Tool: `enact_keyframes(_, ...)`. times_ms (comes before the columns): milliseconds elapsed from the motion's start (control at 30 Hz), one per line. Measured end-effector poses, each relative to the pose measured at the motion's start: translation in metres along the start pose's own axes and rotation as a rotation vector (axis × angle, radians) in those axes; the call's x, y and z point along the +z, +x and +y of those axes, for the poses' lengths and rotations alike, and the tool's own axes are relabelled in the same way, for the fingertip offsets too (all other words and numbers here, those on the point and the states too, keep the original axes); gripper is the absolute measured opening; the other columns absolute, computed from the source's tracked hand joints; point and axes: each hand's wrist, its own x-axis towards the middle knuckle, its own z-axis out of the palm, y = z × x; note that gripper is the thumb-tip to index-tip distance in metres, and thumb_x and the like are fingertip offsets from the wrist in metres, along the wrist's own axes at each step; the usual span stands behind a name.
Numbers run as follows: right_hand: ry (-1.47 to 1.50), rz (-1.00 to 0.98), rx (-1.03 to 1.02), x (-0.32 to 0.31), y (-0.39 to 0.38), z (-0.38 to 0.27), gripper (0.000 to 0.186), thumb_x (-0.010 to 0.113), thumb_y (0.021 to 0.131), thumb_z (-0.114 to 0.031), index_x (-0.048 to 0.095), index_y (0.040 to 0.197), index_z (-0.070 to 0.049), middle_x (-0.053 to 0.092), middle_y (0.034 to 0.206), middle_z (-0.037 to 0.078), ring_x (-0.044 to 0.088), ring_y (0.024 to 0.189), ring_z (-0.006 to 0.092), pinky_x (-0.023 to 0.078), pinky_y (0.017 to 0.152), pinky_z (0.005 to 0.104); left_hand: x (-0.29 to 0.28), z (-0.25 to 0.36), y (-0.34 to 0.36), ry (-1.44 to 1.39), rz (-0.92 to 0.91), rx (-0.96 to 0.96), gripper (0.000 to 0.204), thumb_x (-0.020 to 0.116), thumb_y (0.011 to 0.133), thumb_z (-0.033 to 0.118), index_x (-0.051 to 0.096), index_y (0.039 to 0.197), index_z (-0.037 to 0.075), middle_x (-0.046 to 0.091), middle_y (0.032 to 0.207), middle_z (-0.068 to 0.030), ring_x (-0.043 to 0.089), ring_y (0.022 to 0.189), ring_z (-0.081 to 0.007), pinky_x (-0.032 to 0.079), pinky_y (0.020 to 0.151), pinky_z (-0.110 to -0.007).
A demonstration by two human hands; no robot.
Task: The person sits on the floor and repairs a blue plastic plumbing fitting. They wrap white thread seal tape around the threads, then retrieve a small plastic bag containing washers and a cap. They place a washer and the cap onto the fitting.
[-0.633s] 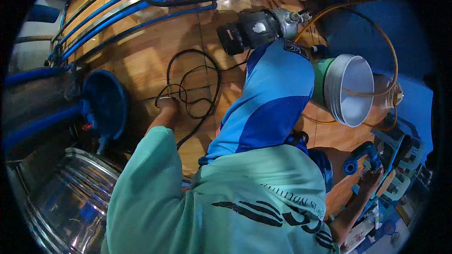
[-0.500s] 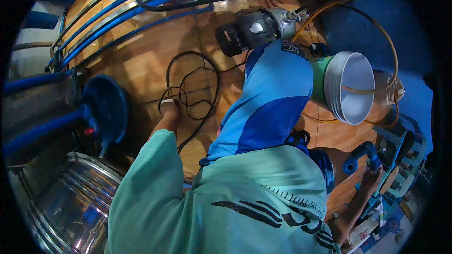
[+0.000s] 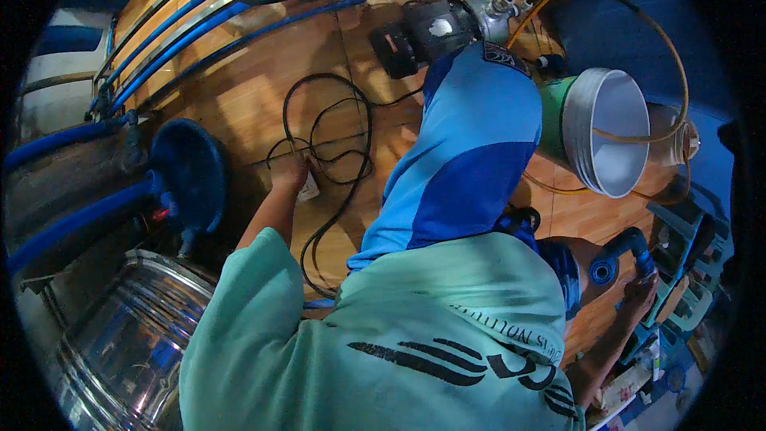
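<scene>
My left hand (image 3: 290,172) is closed on a small white object (image 3: 309,191), too small to name, among loops of black cable (image 3: 357,101) on the wood-look tiled floor. At lower right, my right hand (image 3: 639,294) grips a blue pipe elbow fitting (image 3: 631,241) whose round open end faces upward. Between my hands are my teal shirt and blue cloth over a leg (image 3: 459,144). Beyond them a black motor pump (image 3: 435,32) lies on the floor.
Blue pipes and rails (image 3: 239,8) cross the top. A blue basin (image 3: 188,179) and a shiny steel vessel (image 3: 136,343) stand at left. A tilted green-and-white bucket (image 3: 608,132) with yellow hose (image 3: 674,56) is at right, above a stacked plastic stool or similar item (image 3: 694,287).
My left hand has turned, and the white object now sits lower and to the right. My right hand keeps the fitting, and the surroundings appear slightly higher in view.
</scene>
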Motion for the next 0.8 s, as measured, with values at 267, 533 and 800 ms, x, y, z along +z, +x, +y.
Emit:
enact_keyframes(267,-0.056,0.15,-0.382,0.005,0.023,0.014,0.042,0.053,0.094,-0.009,0.046,0.134,0.004,0.054,0.128,0.026,0.056,0.115,0.0395,0.051,0.089,0.0416,0.069,-0.007,0.031,0.014,0.038,0.068,0.023,0.059,0.087,0.019,0.069,0.105,0.008,0.07,0.108,-0.0128,0.066,0.103,-0.0329,0.054,0.081,-0.045)
enact_keyframes(533,-0.082,0.103,-0.266,0.011,0.026,0.006,0.041,0.054,0.096,-0.013,0.047,0.135,0.001,0.051,0.133,0.026,0.054,0.119,0.0402,0.05,0.093,0.0423,0.134,-0.024,-0.049,0.13,-0.32,0.233,0.041,0.066,0.083,0.038,0.067,0.116,0.014,0.068,0.114,-0.0145,0.064,0.106,-0.0336,0.053,0.087,-0.045)
enact_keyframes(800,0.119,0.148,-0.285,0.005,0.041,0.004,0.042,0.049,0.101,-0.027,0.049,0.133,0.0,0.054,0.128,0.022,0.058,0.105,0.0306,0.052,0.08,0.0348,0.071,0.048,-0.002,0.118,-0.152,0.445,0.045,0.056,0.089,0.041,0.061,0.126,0.016,0.068,0.111,-0.0173,0.066,0.098,-0.0378,0.054,0.081,-0.047)
